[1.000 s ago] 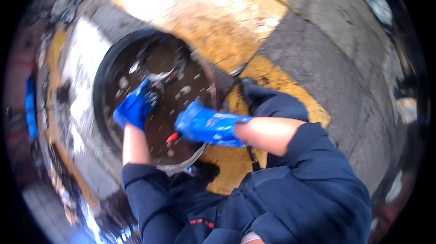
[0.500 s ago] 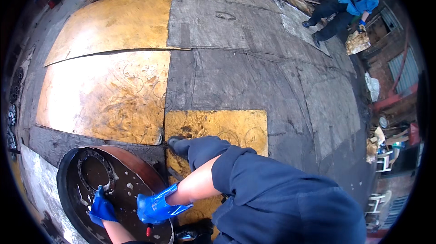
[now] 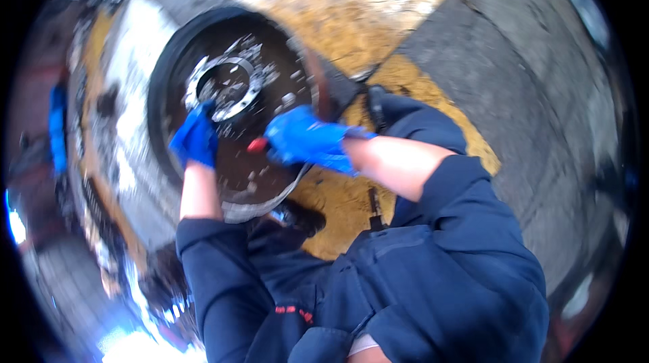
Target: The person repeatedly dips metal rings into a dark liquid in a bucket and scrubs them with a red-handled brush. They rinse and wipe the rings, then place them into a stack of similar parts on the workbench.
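With the round tub [image 3: 253, 210] as the dial, the pale metal ring [image 3: 254, 88] showed just toward twelve from the middle; whether it sat in the brown liquid [image 3: 240, 163] or above could not be told. At eight, the gloved left hand [image 3: 196, 138] was clamped on the ring's seven-o'clock edge. Between three and four, the gloved right hand [image 3: 296, 135] was curled around a red-ended object [image 3: 257, 144]. Near half past five, red lettering [image 3: 294, 311] on the dark jacket [image 3: 433, 288] was too blurred to read.
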`<state>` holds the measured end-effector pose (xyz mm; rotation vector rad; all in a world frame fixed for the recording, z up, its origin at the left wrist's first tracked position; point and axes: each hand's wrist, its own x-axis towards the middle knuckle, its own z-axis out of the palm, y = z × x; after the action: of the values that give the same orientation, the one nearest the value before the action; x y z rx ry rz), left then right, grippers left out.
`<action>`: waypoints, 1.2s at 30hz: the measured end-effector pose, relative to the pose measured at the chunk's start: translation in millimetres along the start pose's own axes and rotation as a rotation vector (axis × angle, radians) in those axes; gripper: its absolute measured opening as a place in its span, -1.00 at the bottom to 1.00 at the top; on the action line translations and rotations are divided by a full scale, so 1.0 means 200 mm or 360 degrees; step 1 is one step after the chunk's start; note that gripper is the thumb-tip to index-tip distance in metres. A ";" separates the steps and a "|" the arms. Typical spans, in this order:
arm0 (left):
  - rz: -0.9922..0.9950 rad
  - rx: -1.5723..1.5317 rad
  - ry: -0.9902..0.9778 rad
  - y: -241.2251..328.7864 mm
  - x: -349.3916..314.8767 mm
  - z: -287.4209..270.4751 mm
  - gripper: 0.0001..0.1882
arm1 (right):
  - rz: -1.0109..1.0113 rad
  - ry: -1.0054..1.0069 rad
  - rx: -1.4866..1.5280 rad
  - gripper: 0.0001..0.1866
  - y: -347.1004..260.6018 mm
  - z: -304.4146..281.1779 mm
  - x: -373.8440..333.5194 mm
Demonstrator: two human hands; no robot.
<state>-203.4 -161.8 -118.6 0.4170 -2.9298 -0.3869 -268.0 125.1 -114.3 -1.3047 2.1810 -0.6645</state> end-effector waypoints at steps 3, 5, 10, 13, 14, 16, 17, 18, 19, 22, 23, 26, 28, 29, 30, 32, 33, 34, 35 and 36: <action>-0.0149 -0.0635 0.0111 -0.18 -0.10 -0.06 -0.72 | 0.0024 0.0022 0.0047 -0.67 -0.02 -0.03 -0.02; -0.0416 -0.1062 0.0081 -0.16 -0.17 -0.15 -0.74 | 0.0122 0.0033 -0.0032 -0.60 0.00 0.01 0.01; -0.0259 0.0008 -0.0155 -0.01 -0.32 -0.45 -0.73 | 0.0217 -0.0187 -0.0110 -0.57 -0.03 -0.06 0.04; -0.0502 0.0016 -0.0126 0.00 -0.46 -0.49 -0.62 | 0.0269 -0.0201 -0.0198 -0.58 -0.07 -0.04 0.09; -0.0519 0.0088 -0.0162 0.03 -0.48 -0.49 -0.61 | 0.0245 -0.0175 -0.0187 -0.58 -0.08 -0.05 0.08; -0.0482 0.0216 -0.0195 0.07 -0.54 -0.48 -0.61 | 0.0263 -0.0170 -0.0103 -0.57 -0.09 -0.09 0.07; -0.0433 0.0314 -0.0220 0.10 -0.56 -0.48 -0.61 | 0.0273 -0.0157 -0.0065 -0.57 -0.09 -0.10 0.07; -0.0393 0.0394 -0.0237 0.11 -0.58 -0.47 -0.61 | 0.0294 -0.0162 -0.0099 -0.60 -0.08 -0.08 0.11; -0.0373 0.0581 -0.0271 0.08 -0.60 -0.44 -0.61 | 0.0310 -0.0159 -0.0106 -0.61 -0.08 -0.07 0.12; -0.0120 0.0715 -0.0299 0.08 -0.66 -0.40 -0.68 | 0.0339 -0.0111 -0.0173 -0.69 -0.09 -0.07 0.12; -0.0012 0.0750 -0.0287 0.11 -0.66 -0.39 -0.74 | 0.0343 -0.0182 -0.0192 -0.66 -0.09 -0.07 0.13; -0.0712 0.0335 -0.0226 0.21 -0.63 -0.35 -0.64 | 0.0335 -0.0294 -0.0218 -0.64 -0.10 -0.08 0.15; -0.0752 0.0362 -0.0266 0.20 -0.65 -0.31 -0.59 | 0.0234 -0.0290 -0.0176 -0.66 -0.12 -0.09 0.14; -0.0763 0.0366 -0.0285 0.20 -0.65 -0.29 -0.56 | 0.0195 -0.0285 -0.0160 -0.67 -0.13 -0.10 0.13; -0.0839 0.0284 -0.0252 0.20 -0.66 -0.28 -0.57 | 0.0148 -0.0052 -0.0167 -0.71 -0.13 -0.05 0.11; -0.1020 0.0146 -0.0242 0.22 -0.66 -0.27 -0.57 | 0.0014 0.0131 -0.0129 -0.75 -0.11 0.00 0.12; -0.1130 0.0096 -0.0256 0.23 -0.65 -0.30 -0.57 | -0.0065 0.0222 -0.0109 -0.77 -0.11 0.03 0.13; -0.1135 0.0038 -0.0281 0.21 -0.66 -0.31 -0.56 | -0.0243 0.0402 -0.0149 -0.82 -0.08 0.11 0.15; -0.1135 -0.0024 -0.0303 0.19 -0.67 -0.32 -0.56 | -0.0249 0.0324 -0.0201 -0.82 -0.09 0.11 0.17; -0.1134 -0.0086 -0.0325 0.17 -0.68 -0.32 -0.56 | -0.0255 0.0246 -0.0253 -0.82 -0.11 0.12 0.19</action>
<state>-70.9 -104.9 -63.6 1.4942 -2.8468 -0.6155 -254.1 78.0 -124.9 -1.5698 2.3095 -0.6848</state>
